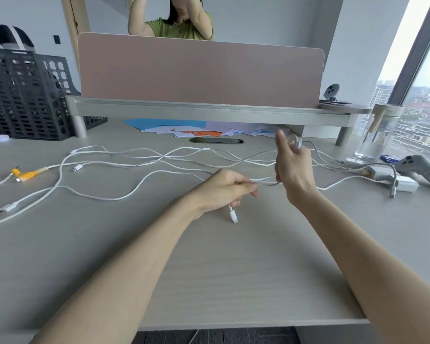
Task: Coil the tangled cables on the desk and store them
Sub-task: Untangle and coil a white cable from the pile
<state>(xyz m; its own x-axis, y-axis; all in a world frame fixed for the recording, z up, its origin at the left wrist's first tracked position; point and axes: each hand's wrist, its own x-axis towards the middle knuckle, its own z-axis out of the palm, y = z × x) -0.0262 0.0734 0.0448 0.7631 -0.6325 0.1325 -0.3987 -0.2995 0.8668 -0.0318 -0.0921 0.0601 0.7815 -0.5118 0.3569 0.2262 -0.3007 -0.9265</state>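
Both bare forearms are reaching in from the lower edge and converging toward mid-frame. Left hand [222, 188] is sitting knuckles-up, fingers curled, thumb and fingertips pinching a white cable [267, 182]; the plug end is hanging below the palm. Right hand [292, 167] is standing higher, just beside the left, its back facing the camera, thumb pointing up, fingers curling round a blurred loop of the same cable. The hands are not touching each other.
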